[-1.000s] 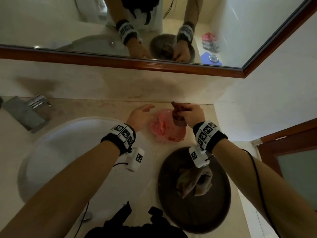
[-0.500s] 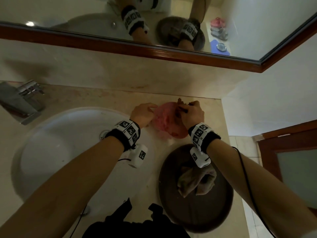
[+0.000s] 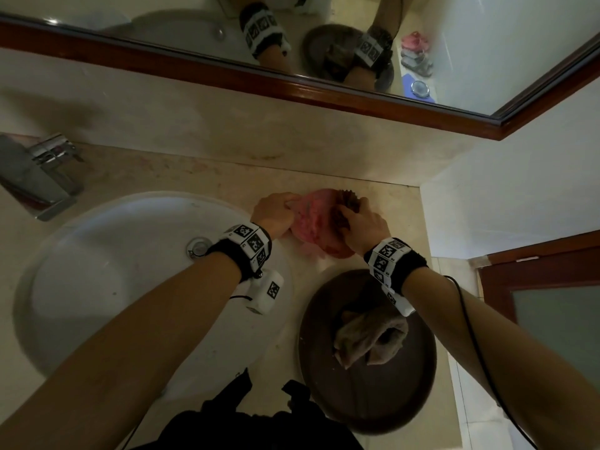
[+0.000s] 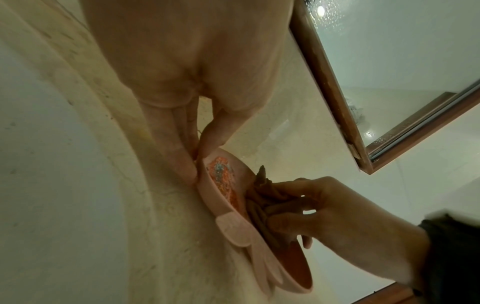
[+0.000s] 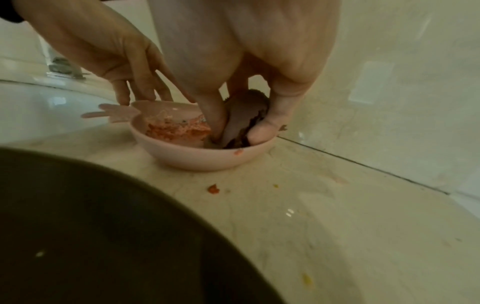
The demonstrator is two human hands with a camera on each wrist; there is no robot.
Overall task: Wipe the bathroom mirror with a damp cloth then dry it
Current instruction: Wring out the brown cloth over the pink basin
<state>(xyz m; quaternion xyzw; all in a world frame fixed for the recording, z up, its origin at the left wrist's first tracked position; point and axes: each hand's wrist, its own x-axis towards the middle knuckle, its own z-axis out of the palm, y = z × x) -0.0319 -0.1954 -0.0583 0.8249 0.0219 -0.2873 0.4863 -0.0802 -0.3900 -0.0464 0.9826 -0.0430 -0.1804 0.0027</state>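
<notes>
A wood-framed mirror [image 3: 454, 43] runs above the beige counter. On the counter by the back wall sits a pink bowl [image 3: 311, 228] with orange-red residue inside. My left hand [image 3: 292, 203] pinches the bowl's left rim [image 4: 205, 162] between thumb and fingers. My right hand [image 3: 354, 216] grips a bunched brown cloth [image 3: 349, 199] and presses it down into the right side of the bowl [image 5: 197, 158]. The cloth [image 5: 244, 115] sits between my right thumb and fingers. A second brownish cloth [image 3: 370, 339] lies crumpled on a dark round tray [image 3: 367, 394].
A white sink basin [image 3: 113, 271] lies left of the bowl, with a chrome faucet [image 3: 42, 170] at the far left. The white wall closes the counter's right end, and a wooden door [image 3: 552, 303] stands beyond. Small orange crumbs [image 5: 213, 188] dot the counter.
My left hand, open above the bowl before, has come down and now pinches its rim. My right hand has lowered the brown cloth into the bowl.
</notes>
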